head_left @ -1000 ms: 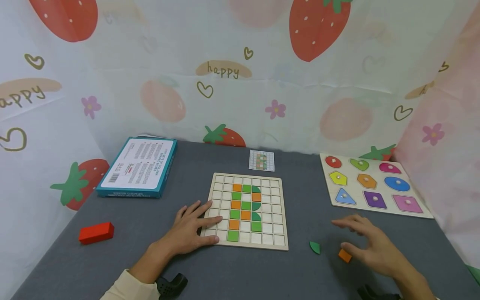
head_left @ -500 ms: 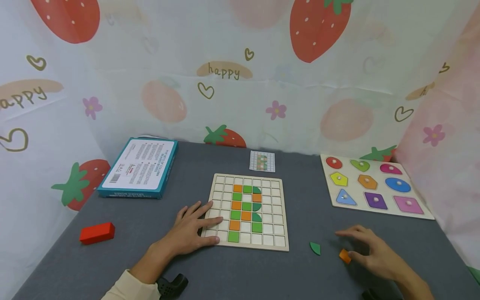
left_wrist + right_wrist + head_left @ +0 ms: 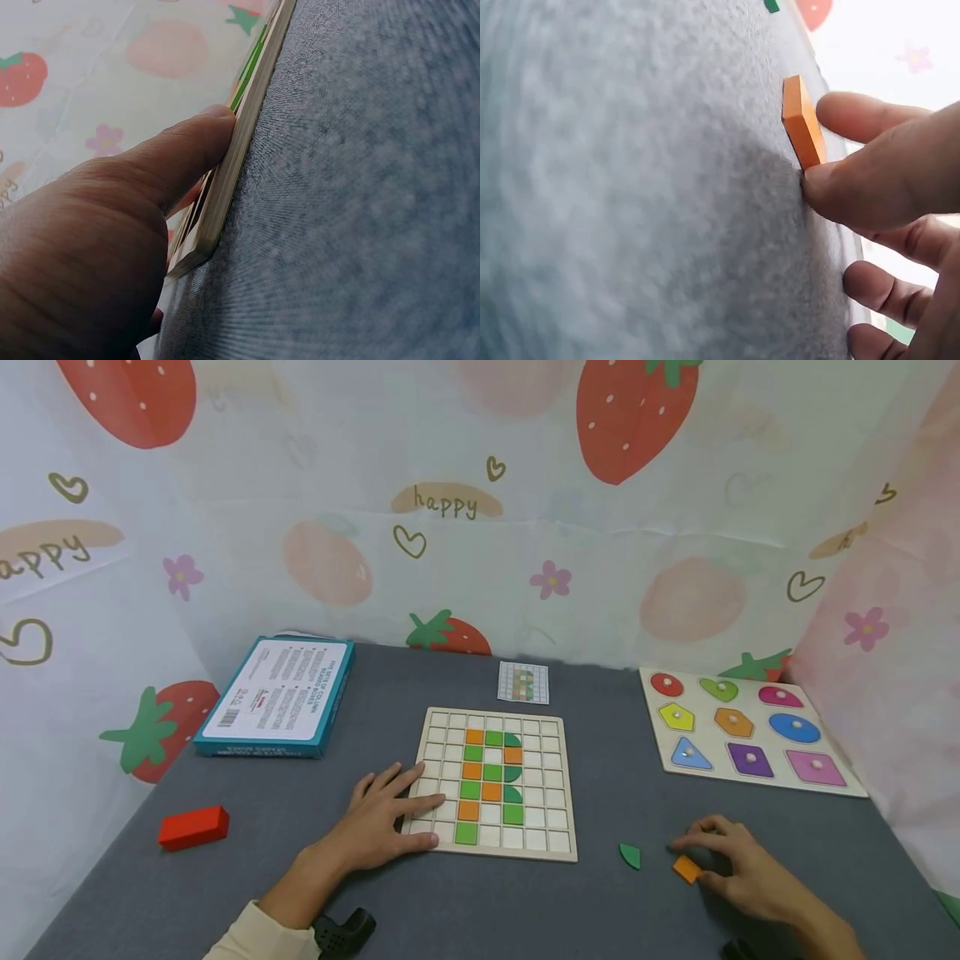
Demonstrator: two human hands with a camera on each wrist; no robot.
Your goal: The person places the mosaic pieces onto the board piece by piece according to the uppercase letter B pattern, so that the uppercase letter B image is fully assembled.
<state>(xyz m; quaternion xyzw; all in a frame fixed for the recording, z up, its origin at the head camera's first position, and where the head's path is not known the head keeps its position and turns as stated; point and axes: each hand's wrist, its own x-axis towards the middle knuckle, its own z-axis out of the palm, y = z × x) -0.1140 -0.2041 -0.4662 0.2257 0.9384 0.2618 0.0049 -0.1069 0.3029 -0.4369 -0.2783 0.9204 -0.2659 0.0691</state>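
Note:
My left hand point(image 3: 378, 818) lies spread over the left edge of a wooden grid board point(image 3: 570, 793). Its thumb point(image 3: 195, 139) rests along the board's near edge in the left wrist view. Orange and green tiles fill part of the grid, with white cells around them. To the right, an orange square tile point(image 3: 686, 869) lies flat on the table. The right hand point(image 3: 746, 868) is beside it, thumb tip point(image 3: 825, 180) at one corner. Its index fingertip point(image 3: 840, 112) is close over the tile's far side. A green quarter-circle tile point(image 3: 630, 857) lies left of the orange one.
A pattern card point(image 3: 523, 682) lies behind the board. At back left is a teal-edged box point(image 3: 277, 693), with a red block point(image 3: 192, 827) nearer. A knobbed shape puzzle point(image 3: 750, 731) lies at back right. A printed curtain point(image 3: 465, 560) borders the table point(image 3: 420, 910).
The right thumb and index finger have come down closer to the orange tile, which has turned and shifted slightly left. The left hand keeps its place on the board.

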